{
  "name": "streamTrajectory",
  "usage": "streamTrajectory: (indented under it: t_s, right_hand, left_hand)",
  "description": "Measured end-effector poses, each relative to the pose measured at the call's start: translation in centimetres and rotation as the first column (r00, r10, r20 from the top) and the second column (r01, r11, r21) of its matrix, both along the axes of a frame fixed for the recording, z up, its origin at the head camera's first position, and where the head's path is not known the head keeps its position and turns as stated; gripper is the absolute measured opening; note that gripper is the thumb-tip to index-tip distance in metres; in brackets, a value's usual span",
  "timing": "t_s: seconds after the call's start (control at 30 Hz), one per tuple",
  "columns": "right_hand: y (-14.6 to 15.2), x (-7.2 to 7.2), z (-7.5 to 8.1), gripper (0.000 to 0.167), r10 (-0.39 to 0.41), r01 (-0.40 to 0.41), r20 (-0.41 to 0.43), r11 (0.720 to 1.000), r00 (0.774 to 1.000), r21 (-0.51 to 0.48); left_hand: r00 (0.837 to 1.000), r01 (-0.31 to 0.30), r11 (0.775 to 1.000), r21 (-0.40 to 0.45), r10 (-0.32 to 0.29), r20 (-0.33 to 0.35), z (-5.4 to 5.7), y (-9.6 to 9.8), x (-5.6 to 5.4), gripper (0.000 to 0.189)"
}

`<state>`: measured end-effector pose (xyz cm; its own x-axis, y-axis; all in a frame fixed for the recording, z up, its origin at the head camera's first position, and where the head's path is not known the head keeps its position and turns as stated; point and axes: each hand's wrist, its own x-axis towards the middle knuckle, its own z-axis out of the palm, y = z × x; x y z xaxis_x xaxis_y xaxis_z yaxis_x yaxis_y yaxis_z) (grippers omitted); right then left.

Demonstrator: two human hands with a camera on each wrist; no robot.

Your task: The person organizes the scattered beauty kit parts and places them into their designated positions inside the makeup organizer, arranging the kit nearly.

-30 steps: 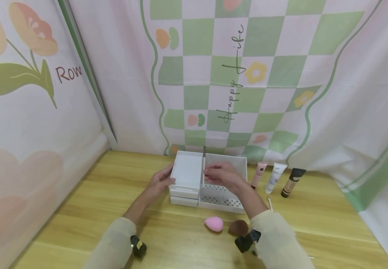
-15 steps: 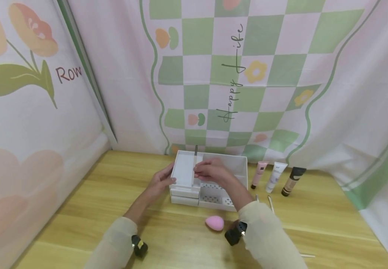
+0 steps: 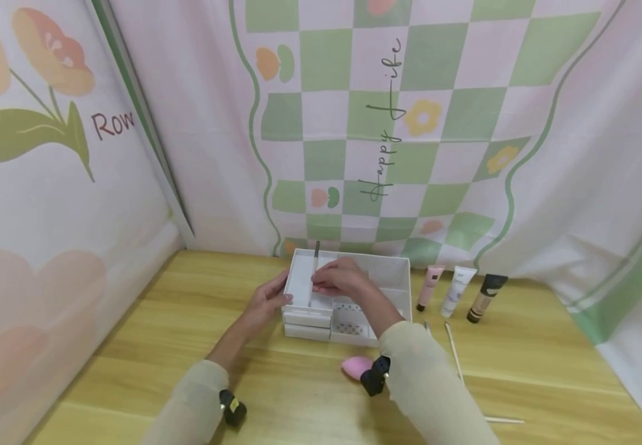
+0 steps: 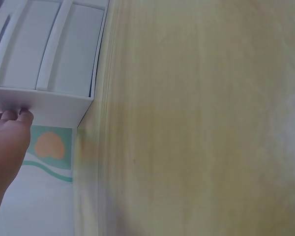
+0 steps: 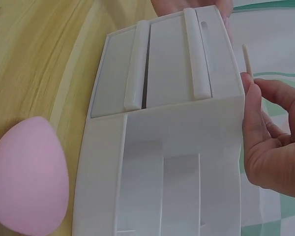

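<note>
A white desktop organizer stands on the table, with two drawers at its left and compartments with perforated fronts at its right. My left hand grips the organizer's left side; in the left wrist view its bent fingertips meet the side wall. Over the flat top of the drawer section, my right hand pinches a slim makeup brush with a pale handle and a dark far end. The handle's near end points toward the front edge. In the right wrist view the pale stick shows between thumb and forefinger.
A pink makeup sponge lies in front of the organizer, partly behind the right wrist camera. Three tubes, pink, white and black-capped beige, stand to the right. Thin pale sticks lie near the right sleeve. A patterned curtain hangs behind.
My right hand has moved left with the brush, from beside the divider to over the drawer section's top. The left hand stays on the organizer's side.
</note>
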<state>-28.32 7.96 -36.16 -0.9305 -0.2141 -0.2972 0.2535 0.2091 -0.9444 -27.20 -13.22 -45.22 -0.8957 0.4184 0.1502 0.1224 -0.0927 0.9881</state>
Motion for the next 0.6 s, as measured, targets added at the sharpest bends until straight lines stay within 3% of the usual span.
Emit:
streamTrajectory:
  t_s: [0.6]
  right_hand:
    - [-1.4, -0.3, -0.1, 0.018, -0.013, 0.008, 0.056, 0.996, 0.998, 0.085]
  left_hand:
    - [1.0, -0.018, 1.0, -0.023, 0.019, 0.016, 0.2, 0.0, 0.2, 0.071]
